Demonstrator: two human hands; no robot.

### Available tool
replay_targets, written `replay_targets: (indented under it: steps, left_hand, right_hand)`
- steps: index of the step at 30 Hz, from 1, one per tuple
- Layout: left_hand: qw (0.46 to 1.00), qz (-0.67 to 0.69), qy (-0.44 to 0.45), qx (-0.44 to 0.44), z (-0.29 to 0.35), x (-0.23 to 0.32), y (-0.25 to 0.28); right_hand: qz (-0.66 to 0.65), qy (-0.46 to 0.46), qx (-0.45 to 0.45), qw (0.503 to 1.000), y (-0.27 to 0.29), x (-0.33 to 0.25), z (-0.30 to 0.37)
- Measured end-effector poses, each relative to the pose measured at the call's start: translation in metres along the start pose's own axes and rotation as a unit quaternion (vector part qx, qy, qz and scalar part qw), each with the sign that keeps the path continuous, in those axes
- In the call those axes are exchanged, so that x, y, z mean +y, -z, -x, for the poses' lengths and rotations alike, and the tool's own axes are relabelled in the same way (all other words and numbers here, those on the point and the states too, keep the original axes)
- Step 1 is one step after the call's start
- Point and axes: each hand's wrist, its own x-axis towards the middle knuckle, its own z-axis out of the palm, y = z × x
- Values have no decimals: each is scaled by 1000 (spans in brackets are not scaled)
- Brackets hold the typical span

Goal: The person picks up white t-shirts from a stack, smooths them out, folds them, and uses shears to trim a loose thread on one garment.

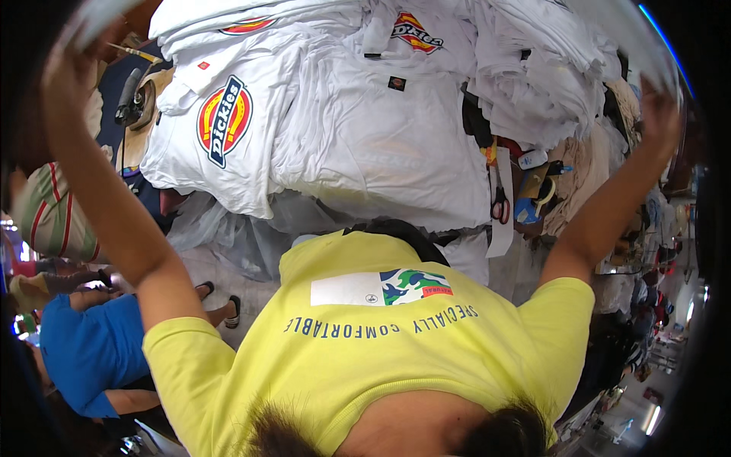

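Note:
Both my arms are raised and spread wide toward the far rim of the view. My left hand (pixel 67 65), blurred at the upper left, is closed at the edge of a pale white cloth (pixel 103 14). At the upper right, my right hand (pixel 659 114) is closed on the lower end of white cloth (pixel 643 42), also smeared by motion. Whether both are one piece I cannot tell, as the rim cuts it off. Between my arms lie stacked white T-shirts (pixel 327 145) with a red, yellow and blue printed emblem (pixel 225 122) on some.
A heap of white shirts (pixel 525 95) lies at the right of the table. Beside it are scissors (pixel 499 206), a tape roll (pixel 546 196) and beige cloth (pixel 582 171). A black-handled tool (pixel 129 95) lies at the left. A person in blue (pixel 95 346) is at the lower left.

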Motion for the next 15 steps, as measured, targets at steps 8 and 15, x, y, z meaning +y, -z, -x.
replay_targets:
  steps: [8,15]
  left_hand:
    - [946,189,264,5,190,-246,18]
    - [898,214,382,44,262,-282,8]
  right_hand:
    - [-89,-385,79,915,85,181,214]
    - [-15,-487,55,871,124,239,336]
